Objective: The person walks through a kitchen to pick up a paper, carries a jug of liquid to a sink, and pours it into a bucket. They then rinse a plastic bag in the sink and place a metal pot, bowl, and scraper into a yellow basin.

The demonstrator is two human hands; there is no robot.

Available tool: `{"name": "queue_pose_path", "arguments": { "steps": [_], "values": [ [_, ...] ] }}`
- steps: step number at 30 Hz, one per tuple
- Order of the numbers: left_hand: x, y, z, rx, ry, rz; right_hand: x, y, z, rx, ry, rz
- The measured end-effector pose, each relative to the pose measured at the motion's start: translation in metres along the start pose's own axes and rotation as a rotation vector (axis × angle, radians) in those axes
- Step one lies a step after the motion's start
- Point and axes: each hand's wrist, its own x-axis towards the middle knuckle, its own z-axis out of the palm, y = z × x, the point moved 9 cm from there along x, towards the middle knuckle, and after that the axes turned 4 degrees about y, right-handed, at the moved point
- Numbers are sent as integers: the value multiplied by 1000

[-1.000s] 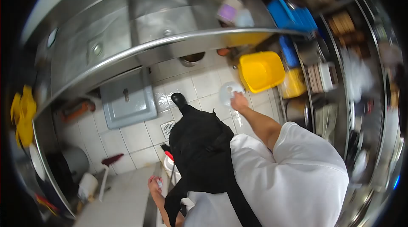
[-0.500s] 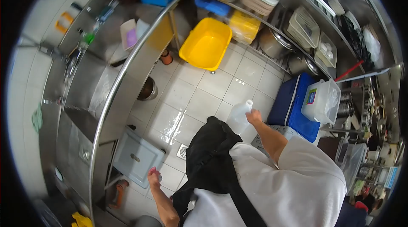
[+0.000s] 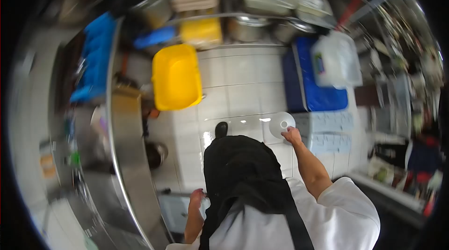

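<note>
My right hand (image 3: 292,134) is closed at the neck of a translucent white plastic jug (image 3: 276,121). The jug hangs upright over the tiled floor, its round mouth facing up towards me with no cap on it. Low on the left, my left hand (image 3: 197,197) has its fingers curled beside my black apron (image 3: 243,161). Something pale and translucent shows at those fingers, too blurred to name. Below that hand lies a grey plastic lid or tray (image 3: 174,213), partly hidden by my arm.
A yellow tub (image 3: 177,78) stands ahead on the left. Steel sinks and a counter with a rail (image 3: 117,168) run along the left. To the right are a blue cooler (image 3: 327,98) with a clear plastic bin (image 3: 345,60) on it and grey crates (image 3: 329,133). Shelves of pots stand ahead.
My view has turned to the right and is blurred. The jug has moved along with my right hand and now shows its mouth from above. My left hand has come closer to my apron.
</note>
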Motion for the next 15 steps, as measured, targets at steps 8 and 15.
{"name": "queue_pose_path", "arguments": {
  "steps": [8, 15],
  "values": [
    [282, 111, 43, 218, -184, -392, -169, 115, -81, 353, 317, 510],
    [331, 275, 211, 393, -188, -99, -310, 221, -2, 605, 574, 985]
  ]
}}
